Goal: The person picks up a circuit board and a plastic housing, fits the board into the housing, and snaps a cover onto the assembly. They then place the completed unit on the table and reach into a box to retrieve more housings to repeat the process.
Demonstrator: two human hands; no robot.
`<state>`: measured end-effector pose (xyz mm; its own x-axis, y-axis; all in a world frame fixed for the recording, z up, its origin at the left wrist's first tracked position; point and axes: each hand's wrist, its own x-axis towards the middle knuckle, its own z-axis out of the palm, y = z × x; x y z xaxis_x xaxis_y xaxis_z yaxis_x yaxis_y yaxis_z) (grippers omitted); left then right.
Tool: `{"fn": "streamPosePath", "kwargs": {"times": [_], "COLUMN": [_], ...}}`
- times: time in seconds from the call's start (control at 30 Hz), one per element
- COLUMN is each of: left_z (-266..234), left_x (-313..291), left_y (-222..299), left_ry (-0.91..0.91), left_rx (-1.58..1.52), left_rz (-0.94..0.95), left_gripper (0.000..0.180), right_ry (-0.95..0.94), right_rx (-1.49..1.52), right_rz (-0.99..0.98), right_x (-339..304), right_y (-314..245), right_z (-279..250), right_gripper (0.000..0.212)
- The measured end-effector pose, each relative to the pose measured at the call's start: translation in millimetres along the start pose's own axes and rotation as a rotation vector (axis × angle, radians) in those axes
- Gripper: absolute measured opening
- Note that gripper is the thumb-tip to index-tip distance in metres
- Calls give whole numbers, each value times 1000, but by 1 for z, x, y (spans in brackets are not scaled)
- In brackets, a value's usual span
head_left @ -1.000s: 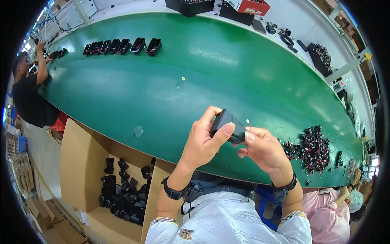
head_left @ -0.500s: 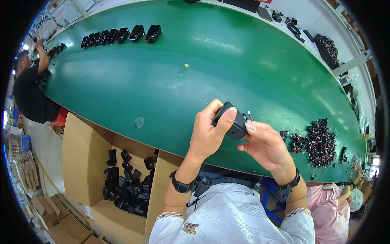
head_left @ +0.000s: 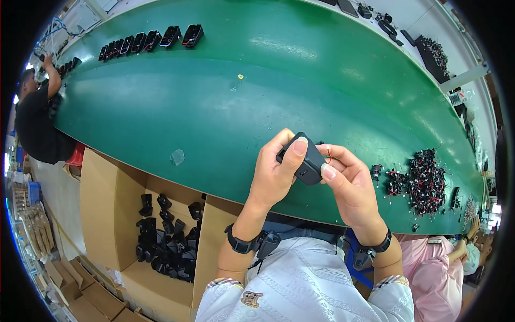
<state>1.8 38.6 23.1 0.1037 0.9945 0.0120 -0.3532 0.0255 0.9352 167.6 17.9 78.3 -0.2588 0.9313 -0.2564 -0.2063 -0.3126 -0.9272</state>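
Observation:
Above the near edge of the green table, my left hand (head_left: 274, 170) is closed round a black plastic housing (head_left: 311, 167), its thumb lying along the top face. The housing is tilted, with a small slot on the side toward me. At its right end, my right hand (head_left: 351, 180) is closed on it, thumb against the corner and fingers behind. A short red wire (head_left: 329, 154) shows between those fingers; what it joins is hidden. Right of my hands lies a pile of small black wired parts (head_left: 426, 180), with a smaller cluster (head_left: 396, 183) beside it.
A row of open black housings (head_left: 152, 41) stands at the far left of the green table (head_left: 214, 118). A cardboard box (head_left: 102, 209) below the table's edge holds several black housings (head_left: 171, 236). One co-worker (head_left: 40, 118) is at the left, another in pink (head_left: 434, 268) at the right.
My right hand's fingers have moved up behind the housing's right end, and its thumb now presses the corner. The white connector on the red wire no longer shows. My left hand keeps its hold.

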Motion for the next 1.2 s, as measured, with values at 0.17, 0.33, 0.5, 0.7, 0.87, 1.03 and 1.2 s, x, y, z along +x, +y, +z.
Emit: {"fn": "streamPosePath", "kwargs": {"times": [0.17,0.33,0.5,0.7,0.87,1.03,1.2], "left_z": [-6,-11,-4,-7,-17,-12,-2], "left_x": [-2,-11,-23,-52,-48,-50,-47], "left_y": [-3,-1,2,2,-10,-14,-17], "left_ry": [17,-29,-112,-161,-366,-341,-446], "left_rx": [82,-53,-270,-448,-497,-404,-485], "left_rz": [88,31,132,37,195,257,255], "left_gripper": [50,52,74,79,63,54,52], "right_ry": [-4,-40,-169,-229,-188,-181,-182], "right_rx": [0,-21,-953,-1126,-1092,-1208,-1359], "right_rz": [-36,-46,-725,-852,-714,-813,-916], "right_x": [0,-1,-14,-17,-29,-30,-37], "right_y": [1,-3,-22,-37,-37,-31,-25], "right_z": [5,10,9,19,18,18,15], "right_gripper": [44,40,24,32,28,27,26]}}
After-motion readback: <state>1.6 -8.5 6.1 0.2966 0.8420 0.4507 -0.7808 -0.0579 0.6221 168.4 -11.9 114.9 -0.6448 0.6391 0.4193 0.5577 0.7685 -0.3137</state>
